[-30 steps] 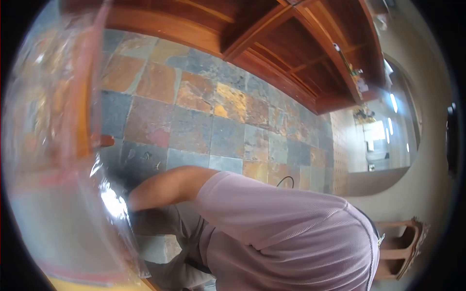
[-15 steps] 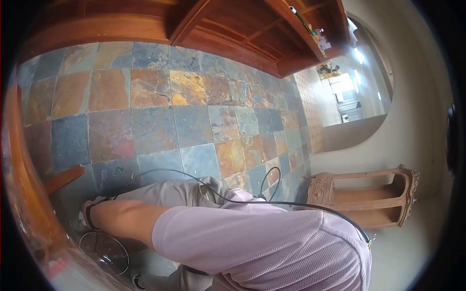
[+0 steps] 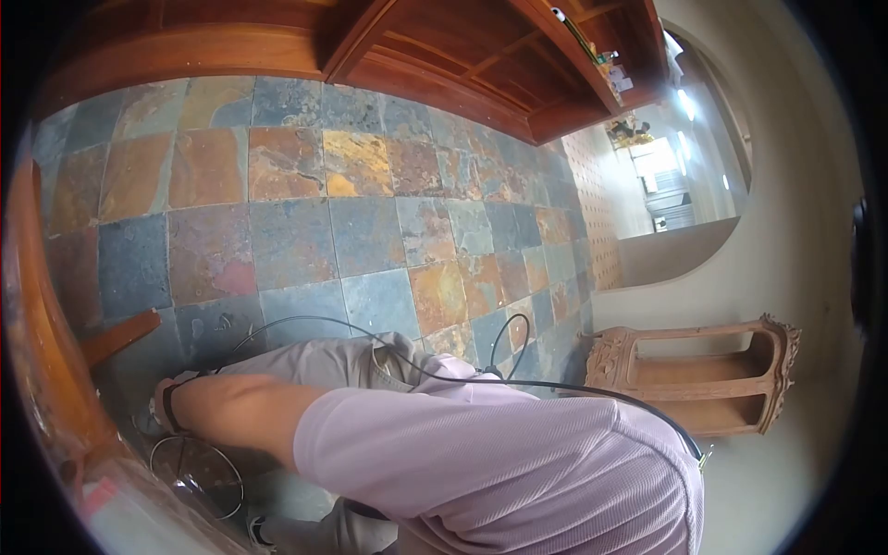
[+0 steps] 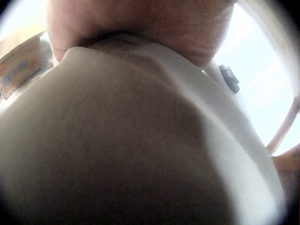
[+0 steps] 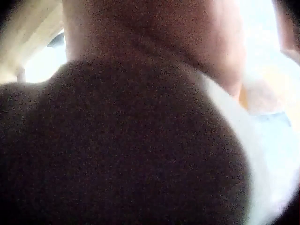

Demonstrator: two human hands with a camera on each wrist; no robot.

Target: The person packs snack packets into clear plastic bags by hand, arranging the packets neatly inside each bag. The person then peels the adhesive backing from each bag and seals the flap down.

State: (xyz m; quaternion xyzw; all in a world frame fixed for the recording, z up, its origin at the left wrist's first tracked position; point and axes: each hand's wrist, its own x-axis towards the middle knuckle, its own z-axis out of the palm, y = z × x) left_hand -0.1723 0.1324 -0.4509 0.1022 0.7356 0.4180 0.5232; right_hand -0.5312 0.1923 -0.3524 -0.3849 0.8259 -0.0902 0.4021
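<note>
In the left wrist view the skin of my left hand [image 4: 145,23] fills the top, lying right against a smooth, pale beige-grey surface [image 4: 108,131] that looks like cloth. Its fingers are out of sight. The right wrist view is dark and grainy: my right hand [image 5: 154,28] meets a rounded shadowed surface [image 5: 126,140] with a bright pale edge, fingers hidden as well. From the head view, a bare forearm [image 3: 236,412] with a black wrist strap [image 3: 169,407] reaches down beside grey trousers [image 3: 305,365]; the hand beyond it is mostly obscured.
Slate floor tiles [image 3: 287,231] spread beside the person. A reddish wooden cabinet [image 3: 213,51] lines the far side, and a carved wooden shelf [image 3: 684,370] stands near the wall. A black cable [image 3: 444,377] loops over the arm. Clear plastic wrap [image 3: 120,495] and a wire ring [image 3: 196,476] lie close by.
The head view has swung away from the plastic-wrapped item, which filled the left side one second ago. Since half a second ago the arm and surroundings have barely shifted.
</note>
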